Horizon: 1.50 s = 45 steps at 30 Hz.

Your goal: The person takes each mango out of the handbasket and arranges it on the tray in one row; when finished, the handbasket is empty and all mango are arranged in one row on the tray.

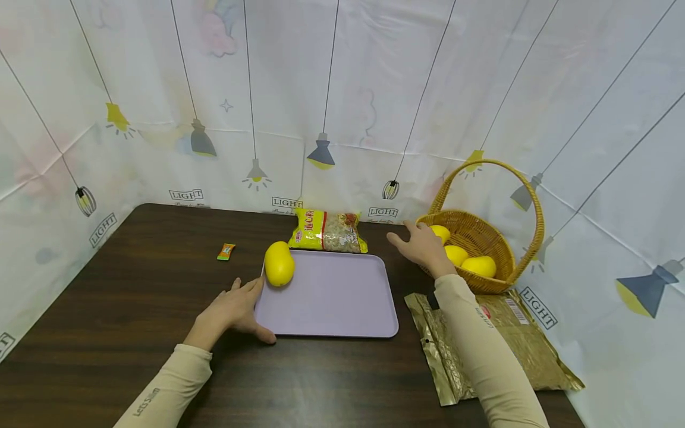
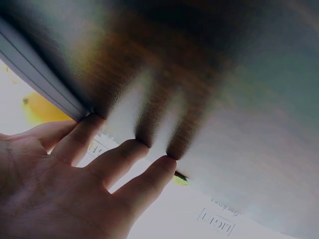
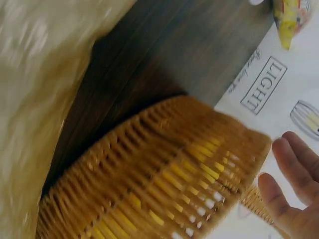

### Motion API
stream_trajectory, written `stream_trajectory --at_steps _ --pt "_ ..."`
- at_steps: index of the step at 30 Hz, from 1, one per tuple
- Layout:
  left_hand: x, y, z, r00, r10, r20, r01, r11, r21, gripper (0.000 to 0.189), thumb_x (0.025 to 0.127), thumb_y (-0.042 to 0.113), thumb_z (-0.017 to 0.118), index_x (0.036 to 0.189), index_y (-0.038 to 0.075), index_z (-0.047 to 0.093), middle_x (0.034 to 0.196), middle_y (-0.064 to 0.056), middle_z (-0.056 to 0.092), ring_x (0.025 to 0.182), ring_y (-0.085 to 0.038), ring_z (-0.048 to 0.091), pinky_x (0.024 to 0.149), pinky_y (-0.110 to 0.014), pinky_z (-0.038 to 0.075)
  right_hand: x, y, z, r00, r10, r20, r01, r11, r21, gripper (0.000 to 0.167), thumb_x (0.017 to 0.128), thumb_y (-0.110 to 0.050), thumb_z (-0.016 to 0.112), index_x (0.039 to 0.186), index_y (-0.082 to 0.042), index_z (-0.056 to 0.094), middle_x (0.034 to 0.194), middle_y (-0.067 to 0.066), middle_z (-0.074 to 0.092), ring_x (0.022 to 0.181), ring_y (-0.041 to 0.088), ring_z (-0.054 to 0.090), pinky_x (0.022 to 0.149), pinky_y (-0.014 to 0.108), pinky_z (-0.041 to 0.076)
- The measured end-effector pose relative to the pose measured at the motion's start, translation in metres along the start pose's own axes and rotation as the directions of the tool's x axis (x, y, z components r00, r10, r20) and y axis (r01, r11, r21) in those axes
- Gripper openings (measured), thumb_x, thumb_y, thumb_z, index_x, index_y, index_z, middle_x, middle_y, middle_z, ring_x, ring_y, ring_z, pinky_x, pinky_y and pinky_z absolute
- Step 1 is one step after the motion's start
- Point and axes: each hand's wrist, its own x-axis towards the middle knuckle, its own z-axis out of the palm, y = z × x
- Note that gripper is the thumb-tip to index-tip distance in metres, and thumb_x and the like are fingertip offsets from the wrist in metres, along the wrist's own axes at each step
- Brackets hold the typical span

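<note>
Basket (image 1: pixel 473 229) of yellow fruit (image 1: pixel 480 266) lies just right of our nearer, empty right hand (image 1: pixel 423 245), fingers parted; spread, empty left hand (image 1: pixel 236 309) touches tray (image 1: pixel 342 297).

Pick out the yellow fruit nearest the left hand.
The yellow fruit on the lilac tray; the other visible fruits sit in the wicker basket, by the right hand.
</note>
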Motion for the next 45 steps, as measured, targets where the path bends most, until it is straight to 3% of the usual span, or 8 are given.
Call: stream_trajectory --at_steps 5,17,20,27,34,45 --pt "0.000 0.001 -0.001 1.000 -0.004 -0.001 0.004 1.000 0.001 0.138 0.059 0.065 0.088 0.161 0.004 0.018 0.166 -0.017 0.027 0.149 -0.059 0.017 0.113 -0.076 0.024 -0.004 0.014 -0.009 1.000 -0.005 -0.013 0.004 1.000 -0.024 0.087 0.096 -0.070 0.039 0.158 -0.010 0.032 0.154 0.034 0.036 0.137 0.054 0.040 0.109 0.072 0.034" --pt "0.001 0.001 0.000 1.000 -0.009 0.008 0.009 1.000 0.008 0.137 0.059 0.065 0.088 0.160 0.002 0.019 0.166 -0.017 0.028 0.149 -0.059 0.018 0.114 -0.075 0.025 -0.015 0.062 -0.014 0.997 0.078 0.000 -0.078 0.996 -0.044 0.091 0.096 -0.073 0.033 0.156 -0.005 0.033 0.151 0.037 0.035 0.136 0.058 0.038 0.105 0.072 0.036" --pt "0.001 0.001 0.000 1.000 -0.008 0.007 0.008 1.000 0.007 0.138 0.059 0.065 0.088 0.160 0.002 0.019 0.166 -0.017 0.028 0.149 -0.059 0.018 0.114 -0.075 0.025 -0.017 0.074 -0.014 0.996 0.092 0.011 -0.091 0.994 -0.052 0.092 0.096 -0.074 0.029 0.156 -0.004 0.032 0.153 0.037 0.034 0.137 0.059 0.035 0.104 0.076 0.033" --pt "0.001 0.000 0.001 1.000 -0.005 0.003 0.005 1.000 0.010 0.138 0.059 0.065 0.088 0.160 0.002 0.019 0.165 -0.017 0.028 0.149 -0.059 0.019 0.114 -0.075 0.025 -0.023 0.098 -0.014 0.986 0.142 0.084 -0.140 0.990 -0.021 0.090 0.098 -0.072 0.027 0.158 -0.005 0.027 0.159 0.038 0.022 0.143 0.063 0.017 0.106 0.085 0.013" --pt "0.001 -0.001 0.002 1.000 0.003 -0.008 -0.003 1.000 0.010 0.137 0.058 0.066 0.088 0.160 0.003 0.021 0.165 -0.017 0.030 0.148 -0.059 0.020 0.113 -0.075 0.025 -0.023 0.112 -0.010 0.981 0.167 0.099 -0.165 0.986 -0.028 0.088 0.098 -0.073 0.027 0.158 -0.008 0.030 0.158 0.039 0.022 0.139 0.069 0.017 0.101 0.087 0.014" --pt "0.001 -0.001 0.002 1.000 0.002 -0.017 -0.002 1.000 0.007 0.136 0.058 0.065 0.089 0.159 0.003 0.022 0.165 -0.017 0.031 0.148 -0.060 0.020 0.112 -0.076 0.025 -0.021 0.127 -0.013 0.965 0.180 0.190 -0.181 0.983 -0.012 0.102 0.091 -0.083 0.023 0.161 -0.008 0.020 0.159 0.040 0.016 0.137 0.077 0.002 0.101 0.090 0.005"
